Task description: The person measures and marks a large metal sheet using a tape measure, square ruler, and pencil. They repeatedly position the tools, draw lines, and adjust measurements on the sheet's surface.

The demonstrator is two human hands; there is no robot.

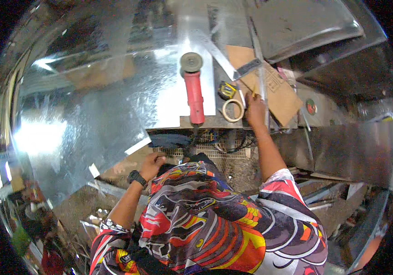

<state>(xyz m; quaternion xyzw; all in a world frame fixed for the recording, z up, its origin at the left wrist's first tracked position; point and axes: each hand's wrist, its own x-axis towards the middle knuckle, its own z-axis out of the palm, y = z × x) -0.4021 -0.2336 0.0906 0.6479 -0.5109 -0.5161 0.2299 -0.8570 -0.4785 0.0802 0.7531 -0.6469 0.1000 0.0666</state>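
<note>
My right hand reaches over the bench beside a roll of masking tape. Its fingers are pinched together over the edge of a flat piece of cardboard; a thin yellowish thing shows at the fingertips, too small to name. A white pen-like stick lies just left of them, near a yellow and black tape measure. Low in front of my body, my left hand hangs with its fingers loosely bent and apart, holding nothing visible. A red angle grinder rests on shiny sheet metal between the hands.
A try square lies across the cardboard. Large sheet metal covers the left side, its corner jutting toward my left arm. Metal panels stand at the far right. Cables and a plastic crate sit below the bench edge.
</note>
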